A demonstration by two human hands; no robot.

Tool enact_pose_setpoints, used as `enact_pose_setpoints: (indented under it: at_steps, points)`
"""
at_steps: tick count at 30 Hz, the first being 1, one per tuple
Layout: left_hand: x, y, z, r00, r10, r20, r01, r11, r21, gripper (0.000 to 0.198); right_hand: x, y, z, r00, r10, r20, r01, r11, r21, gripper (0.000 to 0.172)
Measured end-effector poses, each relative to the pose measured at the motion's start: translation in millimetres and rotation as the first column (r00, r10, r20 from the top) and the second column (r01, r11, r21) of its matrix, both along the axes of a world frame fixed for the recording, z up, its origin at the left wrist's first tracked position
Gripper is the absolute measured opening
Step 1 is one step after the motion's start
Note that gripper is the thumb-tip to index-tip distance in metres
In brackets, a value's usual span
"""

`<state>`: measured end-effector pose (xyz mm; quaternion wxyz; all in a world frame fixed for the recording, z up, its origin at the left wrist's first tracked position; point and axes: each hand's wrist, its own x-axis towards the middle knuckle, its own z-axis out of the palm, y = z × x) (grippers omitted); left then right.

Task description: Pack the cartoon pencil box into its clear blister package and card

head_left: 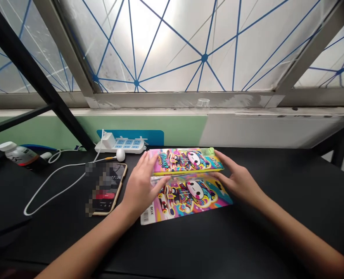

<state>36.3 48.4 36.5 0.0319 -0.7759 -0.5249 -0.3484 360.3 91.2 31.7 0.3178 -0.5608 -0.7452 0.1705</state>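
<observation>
The colourful pencil box [186, 160] is lying lengthwise on the black surface [276, 201], approx. in the middle and near the far edge, w/ a cartoon figure printed on its top. Just in front of it, on the person's side, a flat printed card [189, 199] w/ the same picture is lying; whether it is touching the box along the long edge, I cannot tell. The left hand [141, 184] is resting w/ fingers stretched and only a little bent, the fingertips touching the left end of the box and the palm lying over the left part of the card. The right hand [237, 176] is touching the right end of the box, fingers straight and a little spread. Both hands are open and are not closing around anything; the box is sitting between them. Left of the left hand a phone [106, 190] is lying screen up, and a white cable [25, 212] is making a long loop over the surface. Behind, at the wall, a white power strip [125, 145] is sitting w/ a charger [109, 139] plugged in. At the far left a bottle [20, 154] w/ white cap is lying on its side. On the window sill a small clear cup [203, 104] is standing.
</observation>
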Motion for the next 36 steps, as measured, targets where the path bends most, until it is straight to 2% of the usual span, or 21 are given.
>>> enact_pose_setpoints:
  at_steps: [2,5,8,10,14,18,20,22,25,26,28,31,34,36]
  points:
    - [-2,12,-3.6,0.997,0.017,-0.072,-0.02,0.999,-0.036,0.062,-6,15,-8.0,1.0,-0.01,-0.01,0.011,0.999,0.047,0.07]
    - [-9,14,-10.4,0.983,0.056,-0.174,-0.075,0.992,-0.106,0.056,-9,21,-26.5,0.998,-0.033,0.046,0.028,0.995,0.099,0.064]
    - [-13,9,-10.0,0.951,0.082,-0.298,-0.144,0.97,-0.194,0.049,-3,20,-43.0,0.986,0.042,0.164,-0.07,0.983,0.169,0.061]
    - [-14,7,-7.3,0.929,0.075,-0.361,-0.174,0.953,-0.25,0.054,2,21,-49.6,0.968,0.091,0.233,-0.139,0.971,0.196,0.056]
    - [-10,6,-6.3,0.902,0.041,-0.429,-0.201,0.92,-0.335,0.073,5,22,-52.4,0.901,0.115,0.418,-0.235,0.939,0.25,0.053]
    - [-4,4,-10.9,0.905,0.004,-0.426,-0.164,0.927,-0.338,0.077,-7,11,-45.6,0.843,0.059,0.535,-0.275,0.901,0.334,0.06]
    - [-1,3,-13.2,0.909,-0.015,-0.417,-0.128,0.941,-0.312,0.077,-17,0,-41.3,0.842,0.091,0.532,-0.334,0.862,0.381,0.064]
    - [2,2,-15.2,0.906,-0.027,-0.423,-0.108,0.95,-0.292,0.075,-29,-14,-38.2,0.821,0.221,0.527,-0.466,0.792,0.394,0.066]
    - [6,3,-16.1,0.885,-0.051,-0.464,-0.104,0.948,-0.302,0.062,-48,-34,-35.4,0.676,0.467,0.57,-0.702,0.641,0.309,0.067]
    - [6,4,-15.4,0.875,-0.063,-0.48,-0.103,0.944,-0.313,0.058,-54,-38,-34.3,0.623,0.522,0.583,-0.746,0.622,0.239,0.067]
    - [6,6,-12.7,0.86,-0.09,-0.502,-0.099,0.936,-0.337,0.056,-66,-44,-31.3,0.576,0.583,0.574,-0.746,0.661,0.078,0.072]
    - [4,9,-5.4,0.853,-0.111,-0.51,-0.105,0.92,-0.377,0.057,-76,-47,-26.0,0.612,0.603,0.511,-0.655,0.749,-0.099,0.082]
    - [0,11,4.5,0.865,-0.104,-0.491,-0.125,0.903,-0.412,0.057,-76,-50,-23.9,0.623,0.621,0.475,-0.637,0.755,-0.152,0.089]
    - [0,12,11.1,0.878,-0.103,-0.468,-0.118,0.9,-0.42,0.064,-72,-52,-25.4,0.634,0.615,0.469,-0.639,0.758,-0.129,0.088]
